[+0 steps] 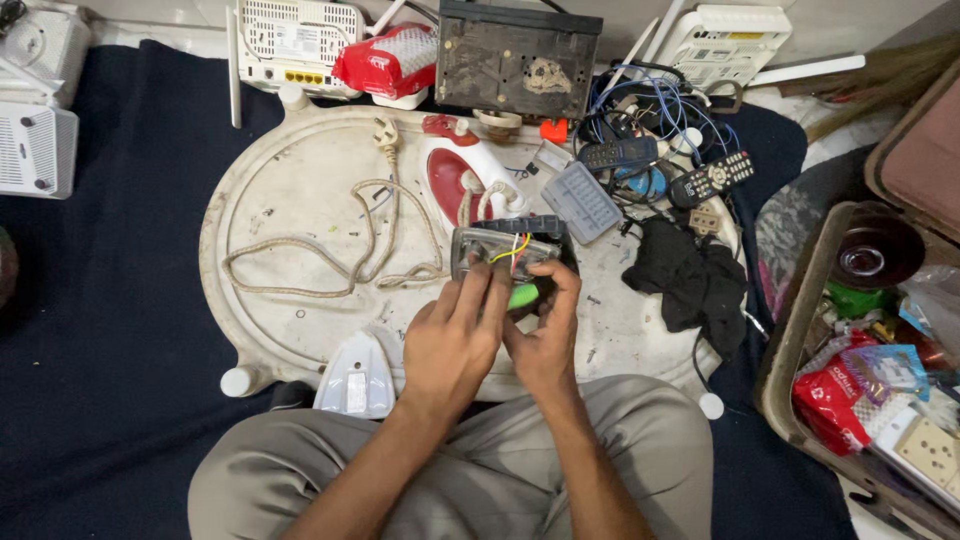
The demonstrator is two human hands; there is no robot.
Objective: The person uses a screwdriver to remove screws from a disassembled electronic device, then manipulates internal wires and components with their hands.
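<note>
White tray (290,190) bears iron base (505,250), long axis sideways, between hands (495,335).

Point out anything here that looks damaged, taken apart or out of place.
The clothes iron lies taken apart on the white tray. Its metal base sits apart with coloured wires bared, both hands on it: left hand, right hand. A white cover piece lies loose, and the braided cord sprawls in loops.

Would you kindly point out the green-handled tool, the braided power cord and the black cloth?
Green-handled tool (522,295), head view, on its green handle.
Braided power cord (300,244), head view, on its looped middle.
Black cloth (690,280), head view, on its crumpled centre.
</note>
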